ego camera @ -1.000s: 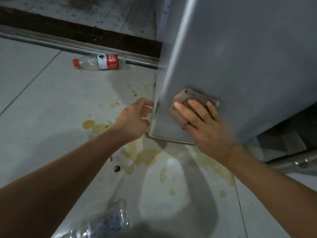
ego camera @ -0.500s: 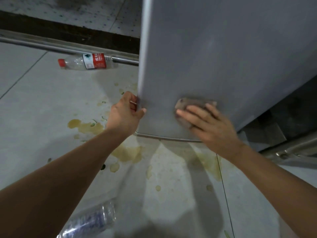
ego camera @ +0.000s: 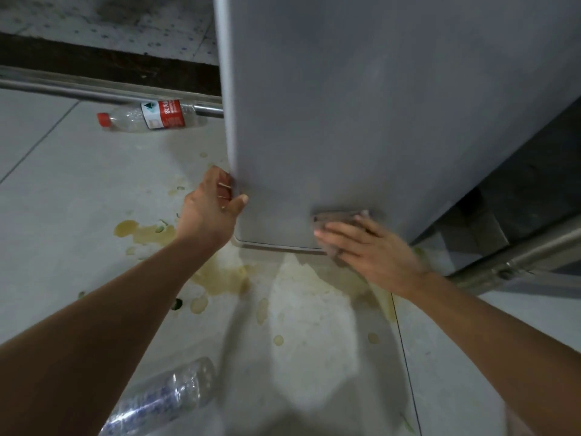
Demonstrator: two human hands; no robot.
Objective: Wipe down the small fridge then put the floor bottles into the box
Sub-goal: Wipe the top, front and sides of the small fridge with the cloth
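The grey fridge door (ego camera: 361,105) fills the upper right of the view. My left hand (ego camera: 210,209) grips the door's left edge near its bottom corner. My right hand (ego camera: 367,247) presses a brownish cloth (ego camera: 336,217) flat against the door's lower right part, fingers spread over it. A clear bottle with a red cap and red label (ego camera: 151,116) lies on the floor at the back left. Another clear, crumpled bottle (ego camera: 160,401) lies on the floor close to me, partly behind my left forearm.
Yellowish spill stains (ego camera: 220,275) spread over the pale floor tiles under and in front of the door. A metal rail (ego camera: 78,91) runs along the back beside a dark threshold. At right, the fridge's dark underside and a metal bar (ego camera: 509,259) show.
My left hand went from hanging free to gripping the door's left edge. My right hand slid the cloth down and to the right, to the door's bottom edge.
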